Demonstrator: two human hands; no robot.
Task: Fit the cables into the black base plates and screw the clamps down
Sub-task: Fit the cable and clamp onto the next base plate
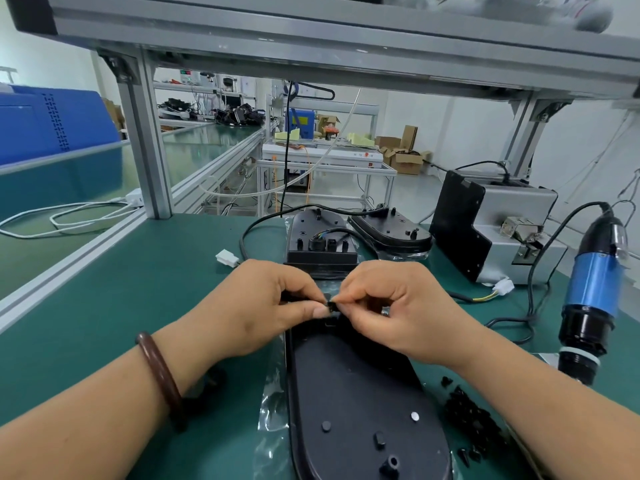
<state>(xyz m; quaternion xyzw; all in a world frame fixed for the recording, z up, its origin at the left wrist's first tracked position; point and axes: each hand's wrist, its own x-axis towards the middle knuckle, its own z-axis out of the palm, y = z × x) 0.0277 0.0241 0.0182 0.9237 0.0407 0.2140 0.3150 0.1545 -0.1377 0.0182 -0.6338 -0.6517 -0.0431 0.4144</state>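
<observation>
A black oval base plate (353, 393) lies on clear plastic film in front of me. Over its far end my left hand (266, 306) and my right hand (391, 306) meet, and both pinch a small black clamp piece (331, 304) between thumb and fingertips. A black cable (460, 297) with a white connector (503, 287) runs off to the right from behind my right hand. Two more base plates stand further back: one (320, 242) with its cable fitted, another (391, 230) to its right.
A blue and black electric screwdriver (592, 299) hangs at the right. Loose black clamps (467, 420) lie by my right forearm. A grey screw feeder box (498, 233) stands at the back right. A white connector (227, 258) lies on the green mat.
</observation>
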